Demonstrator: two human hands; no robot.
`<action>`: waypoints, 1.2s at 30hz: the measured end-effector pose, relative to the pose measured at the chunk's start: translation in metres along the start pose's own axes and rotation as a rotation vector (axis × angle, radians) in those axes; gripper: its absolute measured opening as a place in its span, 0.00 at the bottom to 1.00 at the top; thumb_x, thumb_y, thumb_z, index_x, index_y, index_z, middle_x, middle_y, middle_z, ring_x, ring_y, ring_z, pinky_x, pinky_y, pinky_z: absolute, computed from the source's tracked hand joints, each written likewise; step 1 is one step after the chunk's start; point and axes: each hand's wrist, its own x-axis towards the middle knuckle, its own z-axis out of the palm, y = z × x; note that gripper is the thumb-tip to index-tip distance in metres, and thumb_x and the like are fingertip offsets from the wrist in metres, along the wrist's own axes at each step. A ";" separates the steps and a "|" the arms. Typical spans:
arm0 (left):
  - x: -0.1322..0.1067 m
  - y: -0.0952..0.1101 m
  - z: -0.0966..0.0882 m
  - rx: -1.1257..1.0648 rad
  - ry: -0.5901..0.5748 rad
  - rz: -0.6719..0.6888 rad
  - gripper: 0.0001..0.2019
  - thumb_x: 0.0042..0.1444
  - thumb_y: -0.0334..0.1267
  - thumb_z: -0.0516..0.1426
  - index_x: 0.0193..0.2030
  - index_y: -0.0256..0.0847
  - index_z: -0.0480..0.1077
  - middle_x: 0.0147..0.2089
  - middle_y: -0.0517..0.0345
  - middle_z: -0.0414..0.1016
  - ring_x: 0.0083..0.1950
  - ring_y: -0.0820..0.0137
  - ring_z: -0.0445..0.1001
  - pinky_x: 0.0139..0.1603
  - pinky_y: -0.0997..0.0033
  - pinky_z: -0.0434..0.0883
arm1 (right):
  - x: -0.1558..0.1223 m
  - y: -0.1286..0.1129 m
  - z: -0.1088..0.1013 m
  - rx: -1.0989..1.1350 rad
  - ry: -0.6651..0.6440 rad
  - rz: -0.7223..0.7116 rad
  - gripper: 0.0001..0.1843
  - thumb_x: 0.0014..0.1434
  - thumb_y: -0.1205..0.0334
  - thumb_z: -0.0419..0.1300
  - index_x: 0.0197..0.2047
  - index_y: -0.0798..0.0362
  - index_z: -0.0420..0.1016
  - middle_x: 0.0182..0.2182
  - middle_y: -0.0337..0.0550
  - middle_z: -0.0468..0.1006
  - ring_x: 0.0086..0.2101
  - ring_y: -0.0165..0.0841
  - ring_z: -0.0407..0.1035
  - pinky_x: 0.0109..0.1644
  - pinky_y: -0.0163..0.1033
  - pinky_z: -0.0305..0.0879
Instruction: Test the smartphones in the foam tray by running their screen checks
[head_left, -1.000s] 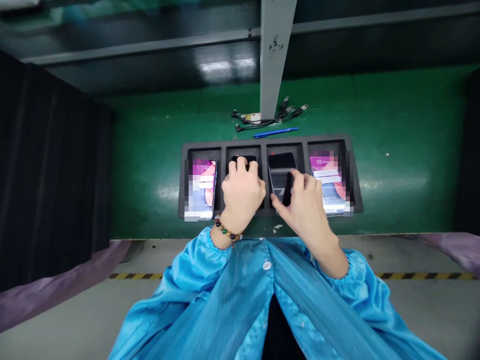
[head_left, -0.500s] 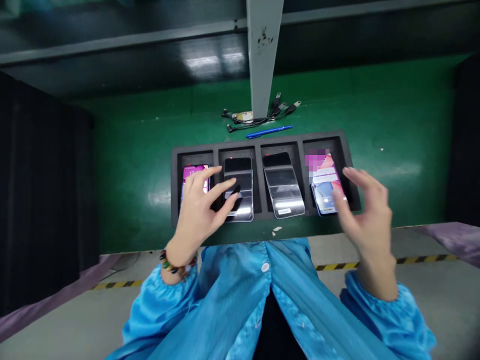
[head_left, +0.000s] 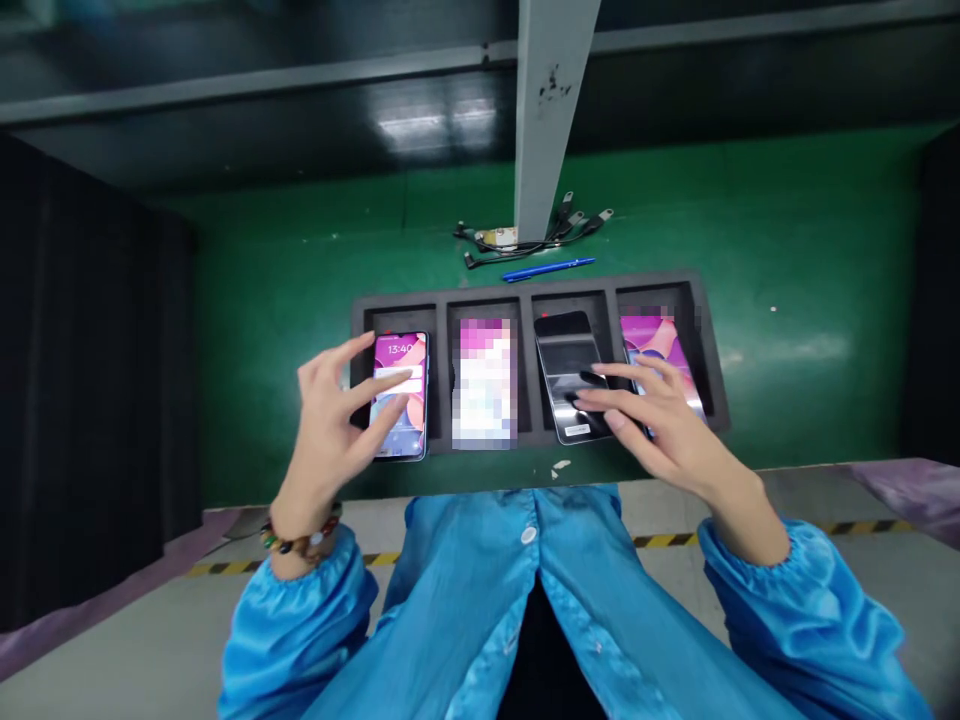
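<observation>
The tray point(head_left: 525, 291) lies on the table point(head_left: 810, 300) and holds four phones, one per compartment, counted from the left.

Hidden or unclear:
- Phone 1 point(head_left: 405, 400), lit: its left edge is covered by fingers of the left hand point(head_left: 326, 440). The hand is spread, thumb at the phone's lower part. It cannot be told whether they touch it.
- Phone 2 point(head_left: 485, 383): screen unreadable.
- Phone 3 point(head_left: 562, 350), dark: its lower right part lies under the fingertips of the right hand point(head_left: 671, 425). The fingers are stretched flat, holding nothing.
- Phone 4 point(head_left: 660, 340), lit: its lower half is hidden by the right hand.

Edges and room:
- The tray's near rim lies close to the table's near edge.
- Bare table lies left and right of the tray.
- Behind it lie a pen point(head_left: 547, 268) and cables point(head_left: 525, 236) at the post point(head_left: 551, 120).
</observation>
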 end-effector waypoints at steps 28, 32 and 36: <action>0.112 -0.010 0.003 0.155 -0.210 0.106 0.27 0.75 0.57 0.51 0.68 0.43 0.77 0.72 0.39 0.73 0.72 0.42 0.69 0.74 0.31 0.65 | 0.068 0.077 -0.048 -0.150 0.151 0.236 0.23 0.75 0.45 0.56 0.62 0.47 0.81 0.56 0.51 0.85 0.58 0.51 0.77 0.64 0.63 0.73; 0.173 -0.015 0.019 0.176 -0.224 0.166 0.21 0.74 0.49 0.54 0.64 0.44 0.79 0.67 0.43 0.78 0.67 0.46 0.72 0.70 0.36 0.68 | 0.156 0.060 -0.035 -0.261 0.022 0.001 0.19 0.75 0.52 0.53 0.54 0.49 0.83 0.48 0.50 0.86 0.52 0.49 0.77 0.56 0.57 0.73; 0.223 -0.005 0.045 0.196 -0.290 0.281 0.26 0.69 0.46 0.60 0.71 0.43 0.73 0.73 0.40 0.71 0.70 0.42 0.66 0.70 0.35 0.66 | 0.223 0.035 0.003 -0.423 -0.082 -0.076 0.17 0.76 0.58 0.53 0.53 0.54 0.82 0.47 0.54 0.85 0.48 0.48 0.80 0.53 0.53 0.71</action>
